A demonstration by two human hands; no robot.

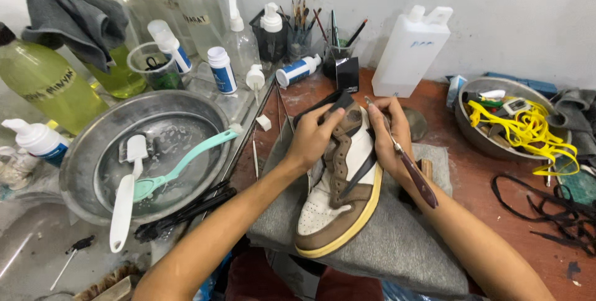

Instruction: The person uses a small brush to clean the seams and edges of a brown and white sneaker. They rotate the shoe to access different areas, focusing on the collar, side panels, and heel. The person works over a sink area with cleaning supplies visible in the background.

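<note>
A brown and white high-top shoe [338, 189] is propped on a grey cloth [397, 239] spread across the lap at the near edge of the view, toe toward the wearer and collar away, so that the ankle part is turned up for work. The shoe is steadied from both sides. The left hand [310, 136] is laid over the collar, its fingers curled together and pressed on the brown upper, which keeps the shoe from rolling on the soft cloth. The right hand [390, 136] is cupped against the other side of the collar, and a thin brush with a dark red handle [410, 167] is pinched between its fingers, the handle slanting back over the wrist, the tip up by the shoe's collar.

To the left, a metal basin [87, 170] is set within easy reach; a white brush [124, 198] and a mint green brush [180, 164] are laid in it, apparently so that drips are caught. A bundle of black laces [186, 211] lies against its rim.

Further off on the red-brown table [490, 177], a metal bowl [472, 133] holds yellow laces [528, 130] and small odds and ends. Along the wall, a white plastic jug [410, 53], pump bottles [271, 31], a cup of brushes [299, 28] and a yellow-green bottle [43, 84] are lined up out of the way.
</note>
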